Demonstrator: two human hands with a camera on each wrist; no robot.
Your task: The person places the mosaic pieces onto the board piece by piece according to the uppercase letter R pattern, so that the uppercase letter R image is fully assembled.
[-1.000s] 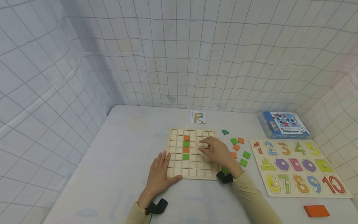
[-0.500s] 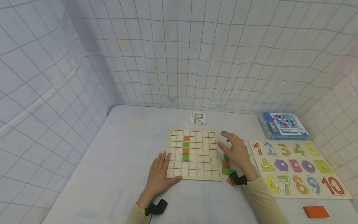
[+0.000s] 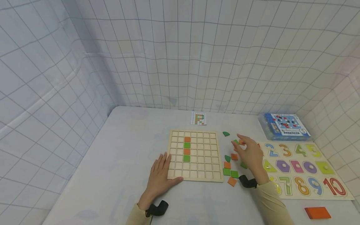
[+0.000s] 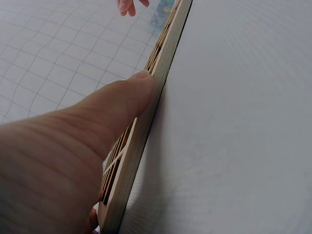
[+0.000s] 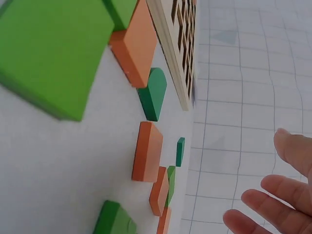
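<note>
In the head view, my left hand (image 3: 159,175) rests at the near left corner of a wooden grid board (image 3: 207,153). Its thumb (image 4: 131,95) touches the board's edge in the left wrist view. One column of the grid bears orange and green square tiles, such as a green tile (image 3: 187,145). My right hand (image 3: 250,154) hovers above loose tiles right of the board, thumb and fingers apart, holding nothing. Below it lie orange tiles (image 5: 147,152), green tiles (image 5: 53,53) and a dark green quarter-round piece (image 5: 154,95). The hand partly hides some tiles in the head view.
A small pattern card (image 3: 198,118) lies behind the board. At the right are a wooden number-and-shape puzzle (image 3: 305,174) and a blue boxed set (image 3: 287,126). An orange block (image 3: 318,213) sits near the front right. Grid-patterned cloth (image 3: 180,62) surrounds the table.
My right hand has moved right from above the grid board to the loose tiles. The left hand has stayed in place, and the tiles on the board look the same.
</note>
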